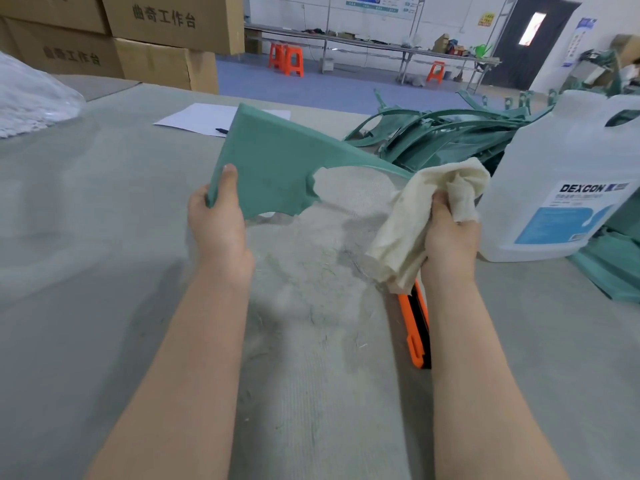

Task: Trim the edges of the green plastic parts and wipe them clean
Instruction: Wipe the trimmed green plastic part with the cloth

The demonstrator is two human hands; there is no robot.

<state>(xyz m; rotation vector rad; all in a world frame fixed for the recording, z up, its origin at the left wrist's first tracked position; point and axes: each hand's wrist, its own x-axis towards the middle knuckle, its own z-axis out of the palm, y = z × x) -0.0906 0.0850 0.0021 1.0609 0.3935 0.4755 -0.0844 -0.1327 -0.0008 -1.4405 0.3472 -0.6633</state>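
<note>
My left hand [218, 223] grips the near left edge of a flat green plastic part [273, 161], thumb on top, holding it tilted above the table. My right hand [450, 233] clutches a crumpled cream cloth [433, 202] that meets the part's thin curved right arm. An orange utility knife [415, 327] lies on the table under my right wrist, partly hidden by the cloth. A pile of more green plastic parts [446, 136] lies behind the cloth.
A large translucent jug labelled DEXCON [568, 188] stands at the right, with green parts [613, 268] beside it. A white paper with a pen [197, 117] lies at the back. Cardboard boxes [138, 43] stack at the far left. Plastic shavings litter the grey table [104, 237].
</note>
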